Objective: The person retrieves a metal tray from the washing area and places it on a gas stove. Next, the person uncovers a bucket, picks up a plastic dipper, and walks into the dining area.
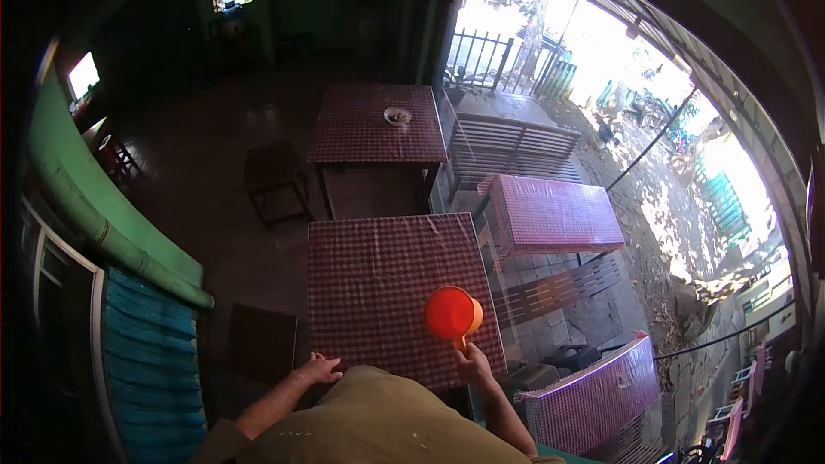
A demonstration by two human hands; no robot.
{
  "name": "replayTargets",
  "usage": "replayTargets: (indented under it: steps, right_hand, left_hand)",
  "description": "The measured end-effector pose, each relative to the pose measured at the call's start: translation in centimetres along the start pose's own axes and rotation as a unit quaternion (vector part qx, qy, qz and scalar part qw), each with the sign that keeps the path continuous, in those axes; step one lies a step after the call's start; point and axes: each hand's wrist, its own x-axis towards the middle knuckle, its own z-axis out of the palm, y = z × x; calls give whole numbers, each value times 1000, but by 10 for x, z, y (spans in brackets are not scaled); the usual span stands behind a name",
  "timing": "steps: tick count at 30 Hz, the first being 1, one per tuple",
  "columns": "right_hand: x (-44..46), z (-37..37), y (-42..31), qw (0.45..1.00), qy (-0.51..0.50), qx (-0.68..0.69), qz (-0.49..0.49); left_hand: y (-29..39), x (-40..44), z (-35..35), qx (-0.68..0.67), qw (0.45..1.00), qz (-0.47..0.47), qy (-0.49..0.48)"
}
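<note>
An orange-red dipper (449, 313) with a round bowl is held by its handle in my right hand (474, 367), over the near right part of a table with a red checkered cloth (387, 283). The inside of the bowl looks plain red; whether it holds anything, I cannot tell. My left hand (320, 369) is at the near left corner of the same table, its fingers apart and nothing seen in them.
Beyond stands a second checkered table (361, 125) bearing a bowl (397, 116). A dark stool (262, 339) is at left, another stool (275, 170) farther off. Outside on the right are a bench (516, 148) and two more cloth-covered tables (559, 210). A curtain (150, 361) hangs lower left.
</note>
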Motion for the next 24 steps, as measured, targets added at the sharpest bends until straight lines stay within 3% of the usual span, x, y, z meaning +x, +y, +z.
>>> replayTargets:
  steps: [14,16,19,24]
  right_hand:
    - [11,-4,8,990,-53,120,57]
    - [8,-12,-2,959,-102,239,113]
    - [4,-24,-24,968,-110,150,168]
    - [0,-32,-41,974,-101,140,148]
  left_hand:
    - [9,7,-10,21,999,-19,-31]
    - [9,9,-9,42,998,-25,-32]
    - [8,10,-9,48,997,-33,-49]
    - [6,11,-8,34,998,-22,-37]
